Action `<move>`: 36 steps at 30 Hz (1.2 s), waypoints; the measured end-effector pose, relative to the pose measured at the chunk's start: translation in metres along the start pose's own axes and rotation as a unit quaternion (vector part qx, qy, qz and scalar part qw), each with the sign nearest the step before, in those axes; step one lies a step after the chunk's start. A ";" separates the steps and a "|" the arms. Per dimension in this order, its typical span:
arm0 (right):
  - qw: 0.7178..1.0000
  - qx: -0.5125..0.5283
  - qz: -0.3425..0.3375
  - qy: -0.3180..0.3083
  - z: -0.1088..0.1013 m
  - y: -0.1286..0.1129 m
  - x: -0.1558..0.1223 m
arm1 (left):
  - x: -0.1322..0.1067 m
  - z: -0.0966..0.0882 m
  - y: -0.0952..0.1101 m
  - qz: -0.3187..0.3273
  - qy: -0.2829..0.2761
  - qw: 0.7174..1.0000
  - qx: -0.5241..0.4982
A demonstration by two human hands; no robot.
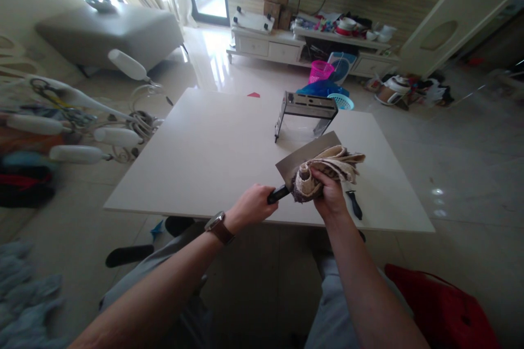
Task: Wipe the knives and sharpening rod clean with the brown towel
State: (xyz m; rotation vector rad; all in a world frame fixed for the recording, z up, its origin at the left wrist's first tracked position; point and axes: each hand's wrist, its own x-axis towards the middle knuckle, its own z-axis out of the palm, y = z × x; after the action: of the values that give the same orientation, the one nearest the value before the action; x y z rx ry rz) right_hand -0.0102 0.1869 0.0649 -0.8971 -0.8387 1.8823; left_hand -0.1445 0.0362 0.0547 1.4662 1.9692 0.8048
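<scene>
My left hand (252,206) is closed round the black handle of a cleaver (305,156), whose broad grey blade slants up and to the right over the white table (213,158). My right hand (328,193) grips a bunched beige cloth (327,166) pressed against the blade near the handle. A brown-strapped watch sits on my left wrist. A small dark-handled tool (354,204) lies on the table just right of my right hand.
A metal knife rack (305,112) stands on the table's far side. A white drying rack (82,125) is at the left, a grey sofa behind it. A pink basket (320,71) and a cluttered TV cabinet (286,46) lie beyond. A red bag (446,311) sits lower right.
</scene>
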 end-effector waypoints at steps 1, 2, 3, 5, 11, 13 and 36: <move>1.000 -0.006 -0.001 -0.003 0.000 0.000 0.000 | 0.000 -0.003 -0.001 -0.001 -0.002 1.000 0.003; 1.000 -0.014 -0.003 -0.007 0.000 -0.001 0.000 | 0.000 -0.006 -0.001 -0.001 -0.003 1.000 0.007; 1.000 -0.022 -0.004 -0.009 0.000 -0.001 0.000 | 0.001 -0.009 -0.002 -0.001 -0.004 1.000 0.010; 0.999 -0.037 -0.004 -0.013 -0.001 -0.001 0.001 | 0.002 -0.018 -0.005 0.000 -0.006 1.000 0.019; 0.995 -0.094 -0.001 -0.030 -0.005 -0.002 0.003 | 0.005 -0.033 -0.016 0.002 0.020 0.999 0.039; 0.994 -0.100 -0.004 -0.030 -0.005 -0.003 0.002 | 0.005 -0.033 -0.018 -0.003 0.031 0.999 0.034; 0.987 -0.155 -0.016 -0.040 0.003 -0.003 -0.010 | 0.006 -0.002 -0.005 0.000 0.022 0.997 -0.079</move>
State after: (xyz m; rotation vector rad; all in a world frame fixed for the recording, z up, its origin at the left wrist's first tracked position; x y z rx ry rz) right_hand -0.0082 0.1781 0.0713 -0.9929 -1.2124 1.7977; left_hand -0.1508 0.0408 0.0524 1.3671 1.8911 0.9769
